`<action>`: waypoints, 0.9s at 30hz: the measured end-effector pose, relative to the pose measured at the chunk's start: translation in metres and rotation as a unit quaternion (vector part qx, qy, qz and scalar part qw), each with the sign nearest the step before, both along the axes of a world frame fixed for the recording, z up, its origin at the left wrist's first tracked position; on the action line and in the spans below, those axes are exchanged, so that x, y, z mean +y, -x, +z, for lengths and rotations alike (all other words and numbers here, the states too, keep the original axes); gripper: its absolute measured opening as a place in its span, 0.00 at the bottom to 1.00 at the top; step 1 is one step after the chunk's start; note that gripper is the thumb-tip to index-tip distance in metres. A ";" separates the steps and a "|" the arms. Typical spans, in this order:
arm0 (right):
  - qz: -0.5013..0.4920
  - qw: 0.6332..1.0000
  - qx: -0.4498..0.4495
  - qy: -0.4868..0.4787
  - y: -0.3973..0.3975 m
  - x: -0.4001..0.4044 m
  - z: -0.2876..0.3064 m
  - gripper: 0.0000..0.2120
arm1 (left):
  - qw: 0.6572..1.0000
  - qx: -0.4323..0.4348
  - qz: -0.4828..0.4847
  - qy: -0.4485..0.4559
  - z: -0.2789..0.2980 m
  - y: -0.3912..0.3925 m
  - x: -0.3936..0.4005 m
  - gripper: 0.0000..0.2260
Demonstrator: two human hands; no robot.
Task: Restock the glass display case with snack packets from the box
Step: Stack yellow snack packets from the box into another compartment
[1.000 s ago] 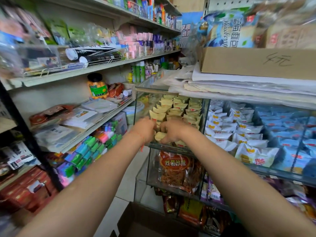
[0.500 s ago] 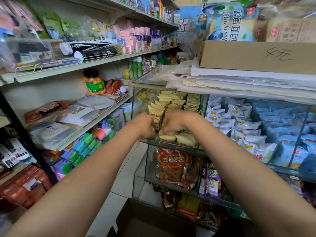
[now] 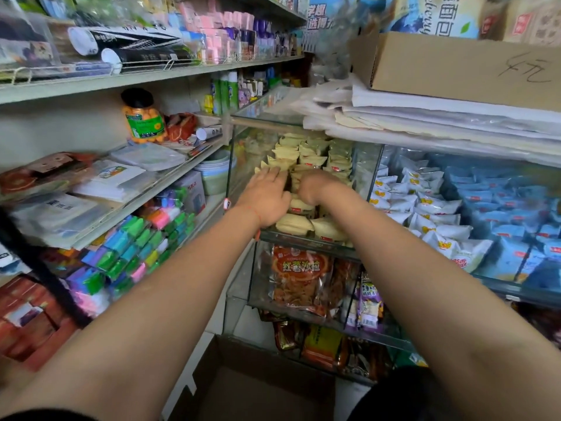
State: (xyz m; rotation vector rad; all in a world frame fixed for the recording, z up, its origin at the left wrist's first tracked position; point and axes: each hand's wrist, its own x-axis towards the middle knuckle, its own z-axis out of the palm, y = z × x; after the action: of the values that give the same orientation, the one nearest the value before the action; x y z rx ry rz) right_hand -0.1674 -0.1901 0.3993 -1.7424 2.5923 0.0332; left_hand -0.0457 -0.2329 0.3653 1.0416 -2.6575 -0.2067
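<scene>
Pale yellow snack packets [image 3: 296,223] in the glass display case [image 3: 306,238] are pressed into rows beneath flat left hand [image 3: 267,197]; right hand [image 3: 312,188] fingers' state cannot be told

— What is the person wearing?
— Both forearms are bare to the lower edge of the frame, with no sleeves showing. A thin red string circles the wrist of the left hand [image 3: 267,199], left of centre.
— And the right hand [image 3: 312,186]?
— Nothing shows on its wrist. No rings or watch can be made out.
</scene>
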 end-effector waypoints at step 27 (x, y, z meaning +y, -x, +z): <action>-0.110 0.993 0.014 0.035 0.065 -0.111 -0.025 0.25 | 1.000 0.004 -0.003 0.022 -0.022 0.017 -0.038 0.33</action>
State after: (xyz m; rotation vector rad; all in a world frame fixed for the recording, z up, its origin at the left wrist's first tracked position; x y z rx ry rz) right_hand -0.2320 -0.3015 0.3742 -1.4728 2.8222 -0.0384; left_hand -0.0626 -0.2712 0.3430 1.0165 -2.6464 -0.1524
